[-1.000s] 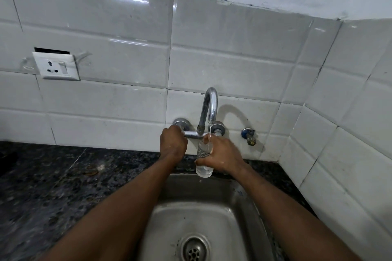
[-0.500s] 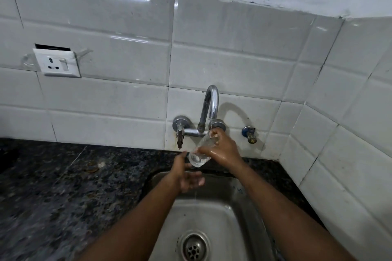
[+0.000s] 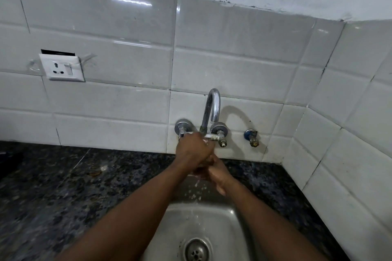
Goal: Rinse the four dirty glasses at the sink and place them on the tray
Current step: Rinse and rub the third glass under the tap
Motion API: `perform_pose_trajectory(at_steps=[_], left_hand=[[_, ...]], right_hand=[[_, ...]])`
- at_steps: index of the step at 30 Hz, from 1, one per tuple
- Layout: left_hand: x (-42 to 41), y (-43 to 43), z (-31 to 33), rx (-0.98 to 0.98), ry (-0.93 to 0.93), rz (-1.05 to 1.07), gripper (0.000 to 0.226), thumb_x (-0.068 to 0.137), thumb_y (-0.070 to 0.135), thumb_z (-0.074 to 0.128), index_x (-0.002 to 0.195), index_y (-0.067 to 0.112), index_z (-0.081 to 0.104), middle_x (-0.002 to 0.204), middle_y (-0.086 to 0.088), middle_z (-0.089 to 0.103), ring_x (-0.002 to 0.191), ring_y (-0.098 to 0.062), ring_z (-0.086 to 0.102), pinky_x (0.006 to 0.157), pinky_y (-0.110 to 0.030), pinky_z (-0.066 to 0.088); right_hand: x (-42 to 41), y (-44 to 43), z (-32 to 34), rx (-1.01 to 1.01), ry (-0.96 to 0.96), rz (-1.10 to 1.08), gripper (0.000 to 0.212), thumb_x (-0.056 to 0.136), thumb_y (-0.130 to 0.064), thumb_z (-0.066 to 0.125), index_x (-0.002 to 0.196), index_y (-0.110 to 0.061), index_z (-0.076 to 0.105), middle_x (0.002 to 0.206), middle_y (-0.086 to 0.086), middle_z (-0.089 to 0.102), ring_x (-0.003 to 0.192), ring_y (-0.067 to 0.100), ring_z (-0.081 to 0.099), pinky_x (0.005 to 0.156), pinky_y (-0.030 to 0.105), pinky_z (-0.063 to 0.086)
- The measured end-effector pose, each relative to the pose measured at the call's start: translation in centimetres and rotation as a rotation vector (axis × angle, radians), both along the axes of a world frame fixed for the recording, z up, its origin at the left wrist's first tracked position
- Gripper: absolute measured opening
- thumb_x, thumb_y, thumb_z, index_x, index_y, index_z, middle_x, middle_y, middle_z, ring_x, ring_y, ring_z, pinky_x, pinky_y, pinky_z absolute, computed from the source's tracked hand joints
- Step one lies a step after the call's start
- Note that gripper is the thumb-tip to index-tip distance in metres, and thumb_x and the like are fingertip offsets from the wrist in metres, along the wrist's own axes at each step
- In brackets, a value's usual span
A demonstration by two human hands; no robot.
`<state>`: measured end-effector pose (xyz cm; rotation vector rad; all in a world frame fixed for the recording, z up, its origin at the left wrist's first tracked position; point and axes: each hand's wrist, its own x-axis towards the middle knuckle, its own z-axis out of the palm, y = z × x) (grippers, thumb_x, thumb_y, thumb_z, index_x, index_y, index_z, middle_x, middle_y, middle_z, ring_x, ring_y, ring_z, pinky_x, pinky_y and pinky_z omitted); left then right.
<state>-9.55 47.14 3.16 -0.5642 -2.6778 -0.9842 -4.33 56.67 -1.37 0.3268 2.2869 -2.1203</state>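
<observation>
**Rinse in progress, glass out of sight**

At 6 o'clock, nearest, is the drain (image 3: 197, 250) in the steel sink (image 3: 231, 218). Water drops (image 3: 196, 188) fall into the basin from under the hands. The right hand (image 3: 218, 174) is over the sink's back rim with fingers curled. I cannot tell whether its grip is clamped on the glass, which is hidden. My guess is that the glass sits inside that grip, at 5 o'clock from the left hand (image 3: 192, 150) and tucked beneath it. The left hand's grip is curled over the tap handle, at 7 o'clock from the tap (image 3: 214, 108) spout.

The step looks like turning the flow off or down. To do it well, tip the glass mouth-down over the basin, drain it fully and hold firm, since wet glass slips. The tray is not in view.
</observation>
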Motion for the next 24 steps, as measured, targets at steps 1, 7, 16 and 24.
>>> perform_pose_trajectory(at_steps=[1,7,16,24], left_hand=[[-0.1,-0.7,-0.4,0.111,-0.084,0.05,0.039,0.094,0.046,0.052,0.078,0.013,0.064,0.071,-0.001,0.063,0.069,-0.019,0.063,0.057,-0.023,0.043],[-1.0,-3.1,-3.6,0.92,-0.868,0.062,0.043,0.101,0.042,0.045,0.103,0.003,0.064,0.085,-0.017,0.071,0.063,-0.025,0.064,0.055,-0.031,0.05],[-3.9,-3.3,-4.2,0.257,-0.289,0.24,0.046,0.091,0.049,0.056,0.105,0.006,0.065,0.1,-0.014,0.069,0.091,-0.032,0.064,0.067,-0.032,0.043],[-3.8,-2.4,-4.1,0.065,-0.04,0.259,0.032,0.101,0.03,0.048,0.102,0.005,0.068,0.095,-0.016,0.07,0.086,-0.032,0.064,0.065,-0.035,0.044]], right_hand=[[-0.2,0.5,0.3,0.003,0.02,0.0,0.04,0.083,0.0,0.067,0.12,-0.015,0.057,0.109,0.011,0.07,0.095,0.025,0.07,0.079,0.039,0.058],[-1.0,1.2,1.6,0.117,0.08,0.016,0.04,0.072,-0.033,0.082,0.107,-0.023,0.065,0.113,0.007,0.069,0.098,0.025,0.067,0.081,0.04,0.056],[-1.6,0.3,4.9,0.945,0.182,-0.078,0.047,0.064,-0.045,0.078,0.098,-0.02,0.058,0.089,-0.003,0.063,0.081,0.014,0.06,0.072,0.034,0.053],[-1.4,0.5,6.3,1.003,0.243,-0.132,0.047,0.065,-0.046,0.076,0.101,-0.02,0.061,0.088,-0.005,0.065,0.079,0.012,0.059,0.067,0.026,0.047]])
